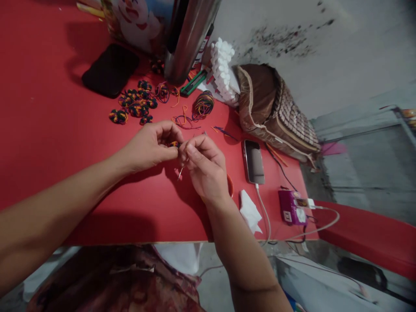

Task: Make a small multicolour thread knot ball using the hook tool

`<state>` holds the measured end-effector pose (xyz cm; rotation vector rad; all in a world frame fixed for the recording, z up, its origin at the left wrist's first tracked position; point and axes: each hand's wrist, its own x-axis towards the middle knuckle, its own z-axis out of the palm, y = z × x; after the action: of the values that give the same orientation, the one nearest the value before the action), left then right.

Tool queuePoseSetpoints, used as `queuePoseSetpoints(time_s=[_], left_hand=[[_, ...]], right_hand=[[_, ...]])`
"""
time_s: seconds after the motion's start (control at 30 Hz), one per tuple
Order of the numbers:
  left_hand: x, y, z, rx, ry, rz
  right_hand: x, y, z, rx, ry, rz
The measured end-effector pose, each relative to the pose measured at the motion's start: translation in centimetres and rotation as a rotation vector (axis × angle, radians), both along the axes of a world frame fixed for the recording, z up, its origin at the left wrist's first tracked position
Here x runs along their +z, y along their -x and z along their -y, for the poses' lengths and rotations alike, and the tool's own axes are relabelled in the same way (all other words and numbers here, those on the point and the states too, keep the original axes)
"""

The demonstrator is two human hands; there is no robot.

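Note:
My left hand (155,146) pinches a small piece of multicoloured yarn work (174,144), mostly hidden by the fingers. Right beside it, my right hand (206,167) is closed on a thin metal needle-like tool (180,173), whose tip sticks out below the fingers; whether it has a hook I cannot tell. The fingertips of both hands meet. Beyond the hands sit a ball of multicoloured yarn (203,104) and loose strands (185,119). Several finished-looking yarn rosettes (139,107) in black, orange and purple lie in a cluster beyond my left hand.
On the red table (107,143) are a black pouch (111,70), a metal flask (186,43), a green cutter (194,83), a phone (253,161) on a charging cable, white tissue (249,211) and a purple power box (291,208). A brown bag (273,99) leans by the wall.

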<state>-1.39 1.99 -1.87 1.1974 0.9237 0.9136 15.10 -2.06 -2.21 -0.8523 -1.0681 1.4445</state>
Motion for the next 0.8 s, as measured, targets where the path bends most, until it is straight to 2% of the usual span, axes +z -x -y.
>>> queuePoseSetpoints(time_s=[0.23,0.37,0.57,0.8], left_hand=[[0.0,-0.2,0.0,0.002,-0.003,0.015],[0.0,0.0,0.2,-0.004,0.043,0.065],[-0.7,0.8,0.0,-0.132,0.147,0.199],[-0.9,1.1,-0.4,-0.240,0.034,0.188]], right_hand=[[0.3,0.3,0.2,-0.089,0.031,-0.023],[0.8,0.3,0.3,-0.087,0.035,-0.027],[1.0,-0.1,0.1,-0.027,0.062,-0.029],[0.9,-0.2,-0.2,0.009,0.074,-0.089]])
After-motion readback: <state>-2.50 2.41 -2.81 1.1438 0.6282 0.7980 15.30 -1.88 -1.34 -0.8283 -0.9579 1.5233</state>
